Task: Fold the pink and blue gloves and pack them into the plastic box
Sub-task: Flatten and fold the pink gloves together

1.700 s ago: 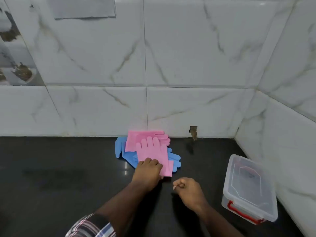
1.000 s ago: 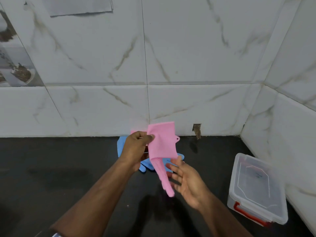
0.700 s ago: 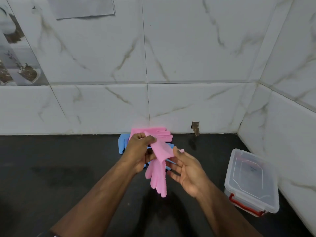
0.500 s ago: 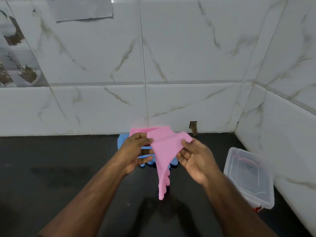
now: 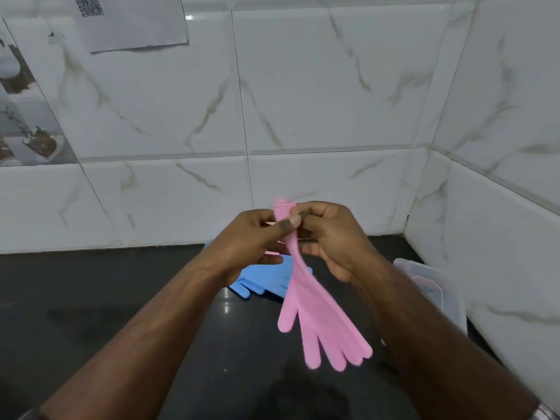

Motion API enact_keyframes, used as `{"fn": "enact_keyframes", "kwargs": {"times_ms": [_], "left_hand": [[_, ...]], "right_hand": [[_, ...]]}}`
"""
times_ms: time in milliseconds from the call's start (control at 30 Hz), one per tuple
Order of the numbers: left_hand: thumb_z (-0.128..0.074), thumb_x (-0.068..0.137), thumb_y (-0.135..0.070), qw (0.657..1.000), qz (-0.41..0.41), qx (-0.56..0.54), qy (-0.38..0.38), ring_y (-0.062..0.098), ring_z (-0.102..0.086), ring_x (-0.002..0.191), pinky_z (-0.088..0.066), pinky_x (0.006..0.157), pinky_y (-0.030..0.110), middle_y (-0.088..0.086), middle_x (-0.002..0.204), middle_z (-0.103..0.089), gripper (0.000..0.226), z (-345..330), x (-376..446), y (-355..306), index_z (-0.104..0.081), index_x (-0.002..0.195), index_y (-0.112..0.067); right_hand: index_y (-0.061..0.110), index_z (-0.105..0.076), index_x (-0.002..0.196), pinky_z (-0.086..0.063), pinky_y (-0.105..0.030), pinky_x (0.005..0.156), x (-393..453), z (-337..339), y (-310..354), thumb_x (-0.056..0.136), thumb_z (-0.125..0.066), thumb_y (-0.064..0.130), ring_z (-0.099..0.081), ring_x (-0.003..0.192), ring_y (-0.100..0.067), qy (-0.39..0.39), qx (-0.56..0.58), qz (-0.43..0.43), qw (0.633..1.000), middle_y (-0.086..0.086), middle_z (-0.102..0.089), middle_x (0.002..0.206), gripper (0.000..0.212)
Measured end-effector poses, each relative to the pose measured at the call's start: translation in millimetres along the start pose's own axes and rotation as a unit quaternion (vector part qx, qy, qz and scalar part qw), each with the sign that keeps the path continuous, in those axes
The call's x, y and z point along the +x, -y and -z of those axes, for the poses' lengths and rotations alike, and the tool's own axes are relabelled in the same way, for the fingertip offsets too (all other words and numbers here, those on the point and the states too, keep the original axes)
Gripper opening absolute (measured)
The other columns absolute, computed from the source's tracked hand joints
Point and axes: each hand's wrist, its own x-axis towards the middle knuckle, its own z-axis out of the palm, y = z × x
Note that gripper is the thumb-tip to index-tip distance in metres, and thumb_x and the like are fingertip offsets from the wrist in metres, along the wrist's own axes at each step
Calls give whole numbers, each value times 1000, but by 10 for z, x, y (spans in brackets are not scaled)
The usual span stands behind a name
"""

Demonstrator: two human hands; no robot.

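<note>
Head camera view, looking down at two bare forearms reaching in from the bottom edge toward the centre of the frame. Both hands meet just above the middle. The left hand [image 5: 245, 237] and the right hand [image 5: 330, 237] each pinch the cuff end of a pink glove [image 5: 315, 316], thumbs and fingertips pressed together on the bunched cuff at centre. From there the glove hangs down and to the right, flat and slightly blurred, its five fingers spread and pointing toward the lower centre of the frame, held clear above the worktop [image 5: 91, 313], which is black and glossy and fills the lower half.

Behind the left wrist, blue gloves [image 5: 266, 283] lie flat on the worktop near the back wall, partly hidden by the hand and the hanging pink glove. A sliver of pink shows between the hands; whether it is another glove cannot be told.

At the right edge, mid-height, a clear plastic box [image 5: 430, 286] sits on the worktop in the corner, mostly covered by the right forearm.

White marble-patterned wall tiles [image 5: 333, 86] fill the upper half and right side. A sheet of paper [image 5: 133, 22] with a printed code is stuck to the wall in the upper left
</note>
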Motion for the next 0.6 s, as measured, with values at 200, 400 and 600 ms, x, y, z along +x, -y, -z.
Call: {"fn": "enact_keyframes", "kwargs": {"times_ms": [200, 400, 600], "left_hand": [[-59, 100, -24, 994, 3, -59, -88, 25, -71, 84, -59, 73, 38, 9, 92, -77, 23, 48, 84, 11, -76, 104, -9], [-59, 97, -28, 993, 8, -120, 0, 26, -64, 93, -54, 85, 42, 14, 108, -71, 36, 95, 101, 22, -68, 120, -2], [-71, 90, -30, 992, -46, 75, -87, 22, -71, 95, -60, 78, 34, 0, 104, -75, 17, 221, 47, -97, -74, 106, -26]], "right_hand": [[19, -76, 91, -58, -33, 66, -40, 235, 115, 88, -66, 13, -73, 71, -20, -38, -76, 67, 994, -8, -77, 86, 12], [23, -68, 117, -55, -33, 88, -81, 452, -220, 80, -75, 33, -69, 106, -13, 59, -88, -27, 994, 6, -74, 113, 40], [15, -75, 94, -59, -37, 69, 5, 382, -180, 78, -80, 19, -74, 86, -25, -17, -56, 37, 998, -5, -77, 92, 17]]}}
